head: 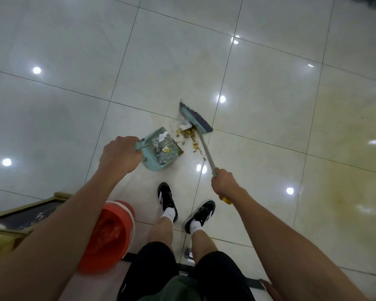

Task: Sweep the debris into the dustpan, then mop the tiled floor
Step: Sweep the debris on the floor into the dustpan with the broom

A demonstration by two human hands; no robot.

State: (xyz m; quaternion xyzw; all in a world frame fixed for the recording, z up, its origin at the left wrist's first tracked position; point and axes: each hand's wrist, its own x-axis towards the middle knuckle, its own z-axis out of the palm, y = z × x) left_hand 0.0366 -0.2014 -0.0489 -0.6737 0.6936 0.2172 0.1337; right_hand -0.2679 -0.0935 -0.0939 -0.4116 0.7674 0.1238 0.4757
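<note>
A round orange bucket (109, 235) stands at the lower left, lined with a crumpled red plastic bag (108, 231). To its left is a piece of gold-framed furniture (2, 231) with a dark glossy panel. Near the bottom centre are two black-and-white sneakers (167, 202) with white socks, bare legs and black shorts (152, 263). A small dark object (189, 254), too small to identify, lies between the legs. A reddish-brown edge (269, 287) shows at the lower right.

no readable text, labels, brands or numbers anywhere in view.
</note>
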